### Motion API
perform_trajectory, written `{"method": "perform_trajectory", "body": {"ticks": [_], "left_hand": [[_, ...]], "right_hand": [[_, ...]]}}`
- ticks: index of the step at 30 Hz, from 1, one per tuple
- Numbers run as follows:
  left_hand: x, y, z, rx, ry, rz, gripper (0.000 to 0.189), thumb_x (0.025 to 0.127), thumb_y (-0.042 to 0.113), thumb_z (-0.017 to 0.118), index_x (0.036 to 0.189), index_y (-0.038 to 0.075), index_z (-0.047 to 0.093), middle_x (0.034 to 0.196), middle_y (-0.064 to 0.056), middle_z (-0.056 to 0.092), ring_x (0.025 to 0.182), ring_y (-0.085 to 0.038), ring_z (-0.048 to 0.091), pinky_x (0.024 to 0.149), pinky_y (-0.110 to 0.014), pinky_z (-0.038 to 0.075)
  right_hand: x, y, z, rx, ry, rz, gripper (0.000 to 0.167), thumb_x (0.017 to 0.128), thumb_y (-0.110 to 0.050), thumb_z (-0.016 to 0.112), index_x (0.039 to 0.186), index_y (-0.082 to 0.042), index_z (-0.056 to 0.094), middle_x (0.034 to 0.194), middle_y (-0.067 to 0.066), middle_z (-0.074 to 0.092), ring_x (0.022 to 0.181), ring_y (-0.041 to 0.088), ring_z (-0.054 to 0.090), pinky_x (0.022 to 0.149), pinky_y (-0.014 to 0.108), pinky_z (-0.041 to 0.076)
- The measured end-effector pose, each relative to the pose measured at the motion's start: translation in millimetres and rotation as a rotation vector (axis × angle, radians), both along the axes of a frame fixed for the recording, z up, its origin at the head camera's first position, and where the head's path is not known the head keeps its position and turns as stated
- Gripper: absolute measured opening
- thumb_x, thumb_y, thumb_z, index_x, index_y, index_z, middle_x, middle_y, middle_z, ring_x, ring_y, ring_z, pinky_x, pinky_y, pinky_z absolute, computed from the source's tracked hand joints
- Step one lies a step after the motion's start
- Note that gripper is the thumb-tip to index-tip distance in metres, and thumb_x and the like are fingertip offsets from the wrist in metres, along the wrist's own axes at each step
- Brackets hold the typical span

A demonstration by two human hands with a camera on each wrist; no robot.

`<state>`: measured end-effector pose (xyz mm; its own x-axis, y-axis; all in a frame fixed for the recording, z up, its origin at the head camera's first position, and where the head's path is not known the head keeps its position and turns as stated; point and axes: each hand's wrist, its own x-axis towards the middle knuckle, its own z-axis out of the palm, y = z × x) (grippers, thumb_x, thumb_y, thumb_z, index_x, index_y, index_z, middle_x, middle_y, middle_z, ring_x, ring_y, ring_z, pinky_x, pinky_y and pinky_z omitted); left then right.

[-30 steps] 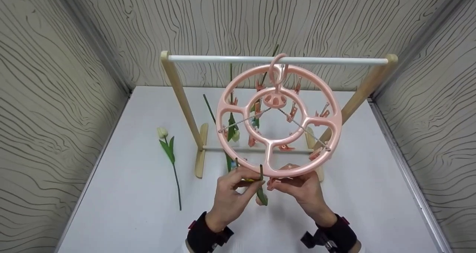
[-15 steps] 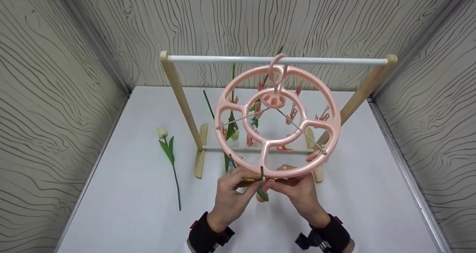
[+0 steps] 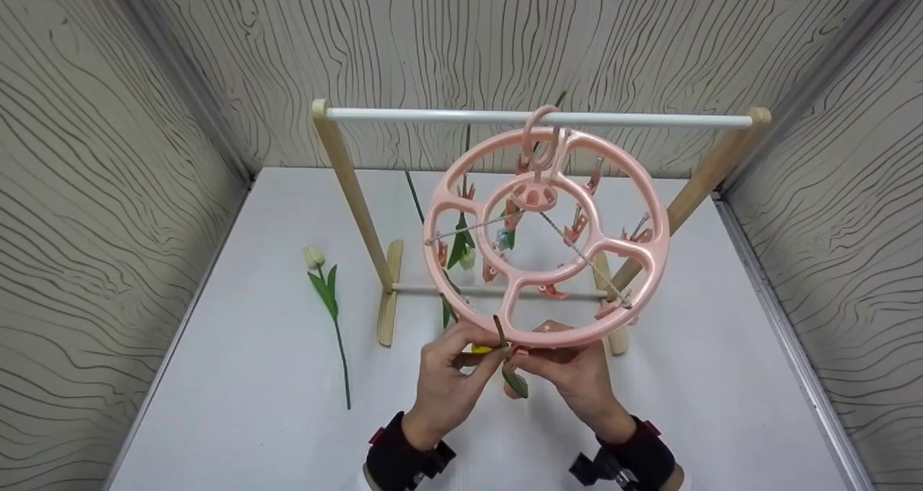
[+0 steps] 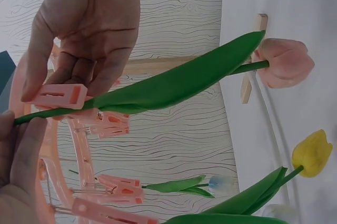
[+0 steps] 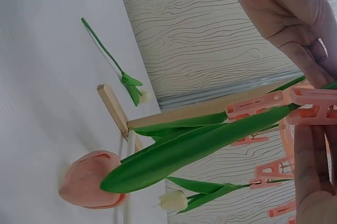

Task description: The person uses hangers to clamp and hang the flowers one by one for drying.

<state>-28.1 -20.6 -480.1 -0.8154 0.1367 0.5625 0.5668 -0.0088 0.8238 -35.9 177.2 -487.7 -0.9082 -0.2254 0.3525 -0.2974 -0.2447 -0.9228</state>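
Note:
My left hand (image 3: pixel 458 376) pinches the stem of a pink tulip (image 4: pixel 287 63), its bloom hanging down below the hands. At the front rim of a round pink clip hanger (image 3: pixel 523 289), my right hand (image 3: pixel 580 379) grips a pink clothespin (image 4: pixel 58 96) between thumb and fingers. The tulip's stem runs through the mouth of that clothespin, just above the long green leaf (image 5: pixel 200 150). Other clothespins on the hanger hold a yellow tulip (image 4: pixel 311 153), a white tulip (image 5: pixel 174 201) and a pale blue tulip (image 4: pixel 221 184), heads down.
The hanger hooks over the white bar (image 3: pixel 433 116) of a wooden stand (image 3: pixel 353 195). On the white table (image 3: pixel 238 376), a loose white tulip (image 3: pixel 328 296) lies left of the stand. Several bare clothespins dangle at the hanger's right side. Patterned walls enclose the table.
My right hand has shifted slightly left, bringing the clothespin up to the tulip's stem beside my left fingers. The hanger has swung and turned a little, and its hanging tulips moved with it.

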Motion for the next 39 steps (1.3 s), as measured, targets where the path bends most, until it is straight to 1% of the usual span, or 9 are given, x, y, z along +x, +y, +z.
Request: {"method": "perform_trajectory", "body": {"ticks": [7, 14, 18, 21, 23, 26, 30, 34, 39], "left_hand": [[-1.7, -0.3, -2.0, 0.014, 0.002, -0.014, 0.011, 0.098, -0.001, 0.077, 0.108, 0.001, 0.075, 0.104, -0.018, 0.075, 0.095, -0.022, 0.08, 0.076, -0.033, 0.07], [-3.8, -0.7, -3.6, 0.021, 0.008, -0.001, 0.013, 0.097, 0.0, 0.079, 0.11, 0.003, 0.077, 0.104, -0.016, 0.075, 0.1, -0.013, 0.077, 0.079, -0.033, 0.071], [-5.6, -1.2, -5.3, 0.017, 0.045, 0.018, 0.014, 0.097, 0.001, 0.079, 0.11, 0.002, 0.078, 0.104, -0.016, 0.074, 0.096, -0.021, 0.079, 0.079, -0.033, 0.071], [-6.9, -1.3, -6.3, 0.006, 0.079, 0.041, 0.015, 0.096, -0.001, 0.08, 0.11, 0.003, 0.078, 0.104, -0.016, 0.074, 0.095, -0.025, 0.079, 0.079, -0.032, 0.07], [-7.1, -1.1, -6.3, 0.005, 0.074, 0.049, 0.016, 0.095, -0.001, 0.08, 0.11, 0.003, 0.078, 0.104, -0.015, 0.075, 0.096, -0.023, 0.079, 0.079, -0.032, 0.07], [-6.8, -0.6, -5.9, 0.002, 0.057, 0.061, 0.016, 0.096, 0.0, 0.081, 0.11, 0.004, 0.078, 0.106, -0.014, 0.075, 0.099, -0.021, 0.078, 0.08, -0.032, 0.07], [-6.5, 0.1, -4.9, 0.002, 0.036, 0.069, 0.016, 0.096, 0.0, 0.081, 0.11, 0.005, 0.078, 0.106, -0.013, 0.076, 0.1, -0.019, 0.078, 0.08, -0.031, 0.071], [-7.2, 0.9, -5.8, -0.004, 0.042, 0.081, 0.017, 0.096, -0.002, 0.08, 0.11, 0.006, 0.078, 0.106, -0.013, 0.076, 0.101, -0.018, 0.077, 0.08, -0.031, 0.071], [-9.1, 2.6, -8.2, -0.03, 0.077, 0.107, 0.019, 0.094, -0.005, 0.081, 0.109, 0.006, 0.079, 0.104, -0.012, 0.076, 0.097, -0.018, 0.077, 0.079, -0.03, 0.071]], "right_hand": [[1.0, -0.2, -2.2, 0.1, 0.036, -0.048, 0.039, 0.086, 0.019, 0.078, 0.123, 0.008, 0.073, 0.108, 0.001, 0.083, 0.1, 0.016, 0.082, 0.091, 0.03, 0.07], [-0.8, 0.3, -6.2, 0.098, 0.064, -0.027, 0.04, 0.088, 0.021, 0.075, 0.125, 0.006, 0.072, 0.112, -0.001, 0.082, 0.103, 0.014, 0.081, 0.094, 0.029, 0.069], [-3.1, 1.2, -6.5, 0.096, 0.056, -0.023, 0.04, 0.088, 0.021, 0.074, 0.125, 0.007, 0.072, 0.112, -0.001, 0.082, 0.104, 0.013, 0.081, 0.095, 0.031, 0.069], [-4.3, 2.5, -6.8, 0.103, 0.036, -0.022, 0.037, 0.089, 0.019, 0.074, 0.125, 0.011, 0.07, 0.113, -0.003, 0.082, 0.104, 0.012, 0.081, 0.096, 0.03, 0.068], [-4.8, 3.1, -7.5, 0.097, 0.039, -0.016, 0.037, 0.09, 0.02, 0.073, 0.126, 0.014, 0.068, 0.115, -0.002, 0.081, 0.105, 0.012, 0.081, 0.096, 0.03, 0.068], [-4.9, 4.0, -8.1, 0.093, 0.04, -0.011, 0.038, 0.091, 0.02, 0.072, 0.127, 0.012, 0.069, 0.117, -0.001, 0.081, 0.106, 0.012, 0.08, 0.098, 0.029, 0.068], [-5.0, 5.3, -8.5, 0.105, 0.032, -0.021, 0.041, 0.092, 0.019, 0.071, 0.129, 0.003, 0.072, 0.119, -0.002, 0.081, 0.109, 0.012, 0.08, 0.099, 0.029, 0.067], [-5.4, 7.0, -10.2, 0.116, 0.015, -0.035, 0.041, 0.091, 0.019, 0.072, 0.129, 0.004, 0.072, 0.119, -0.002, 0.081, 0.11, 0.012, 0.08, 0.099, 0.029, 0.067], [-5.2, 9.5, -12.7, 0.124, 0.005, -0.047, 0.041, 0.091, 0.021, 0.07, 0.129, 0.006, 0.07, 0.121, -0.003, 0.081, 0.111, 0.012, 0.08, 0.098, 0.029, 0.067]]}}
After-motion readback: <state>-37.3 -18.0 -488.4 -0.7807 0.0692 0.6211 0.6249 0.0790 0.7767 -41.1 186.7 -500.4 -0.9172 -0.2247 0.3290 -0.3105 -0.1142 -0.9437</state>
